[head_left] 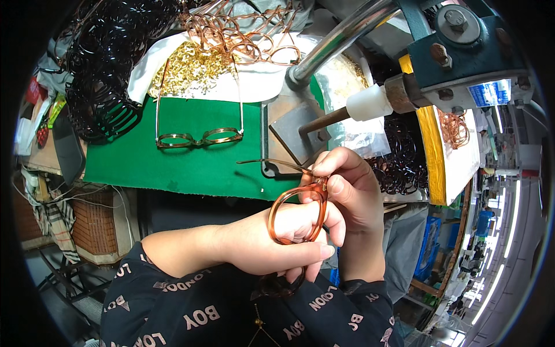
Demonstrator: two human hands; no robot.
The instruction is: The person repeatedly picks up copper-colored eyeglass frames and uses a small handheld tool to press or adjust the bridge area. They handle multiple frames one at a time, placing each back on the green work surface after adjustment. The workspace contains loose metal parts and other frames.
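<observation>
In front of my chest I hold an amber-brown eyeglass frame [271, 218]. My left hand [277, 237] is closed around the frame's front, its thumb pressed near one rim. At the hinge corner, my right hand [352, 191] pinches the frame and the end of a thin brown temple arm [267, 161], which points left over the mat's edge. The exact joint is partly covered by my fingers. Beyond my hands, a finished-looking pair of olive-brown glasses [199, 142] lies on the green mat [124, 168], its temples stretched away from me.
Small gold metal parts [199, 72] are heaped on white cloth, with brown temples [231, 34] behind. Black glossy frames [104, 75] pile up at the left. A green press [468, 52] with a metal post stands at the right, its rod [326, 120] over a metal plate.
</observation>
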